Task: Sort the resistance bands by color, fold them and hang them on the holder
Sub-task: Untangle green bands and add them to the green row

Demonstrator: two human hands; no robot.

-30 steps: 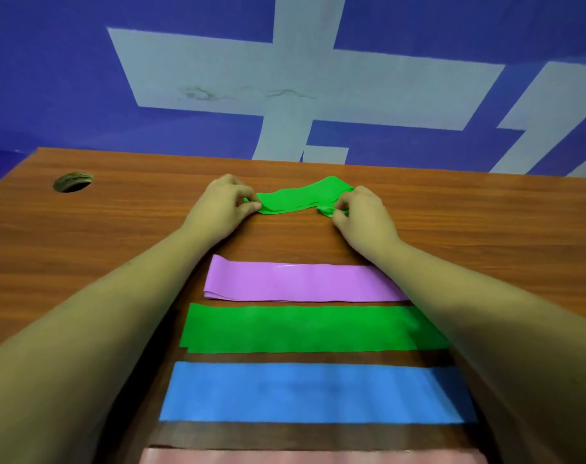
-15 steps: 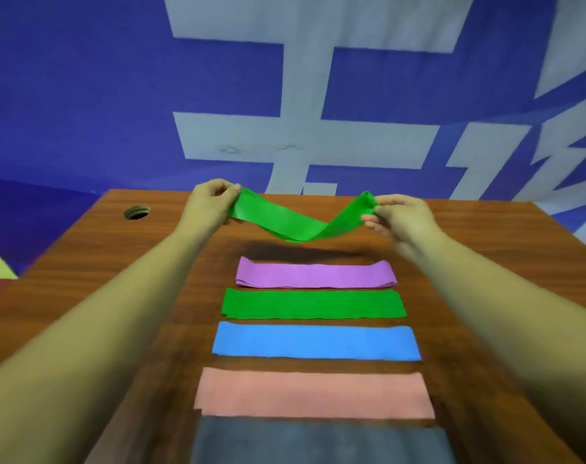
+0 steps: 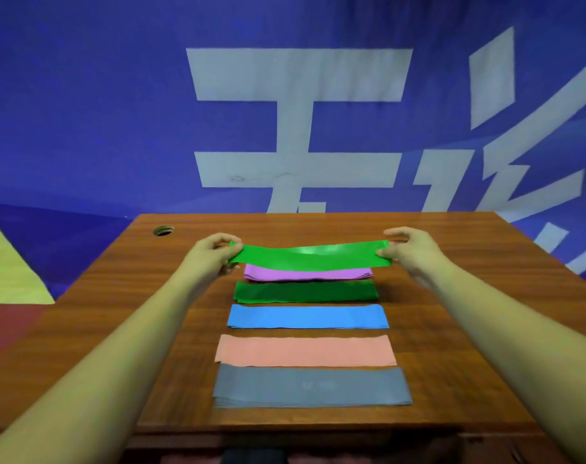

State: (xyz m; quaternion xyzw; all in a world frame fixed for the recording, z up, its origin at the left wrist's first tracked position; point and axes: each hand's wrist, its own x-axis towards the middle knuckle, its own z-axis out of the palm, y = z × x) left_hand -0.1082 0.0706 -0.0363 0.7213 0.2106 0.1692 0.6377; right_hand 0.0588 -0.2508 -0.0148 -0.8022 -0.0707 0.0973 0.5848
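head | left hand (image 3: 214,254) and right hand (image 3: 410,251) fingers pinched on the ends of a bright green band (image 3: 310,257), stretched flat and glossy above the bench (image 3: 117,296) | under it, far to near, flat: purple band (image 3: 306,274), dark green band (image 3: 306,292), blue band (image 3: 307,316), pink band (image 3: 305,350), grey band (image 3: 311,386)
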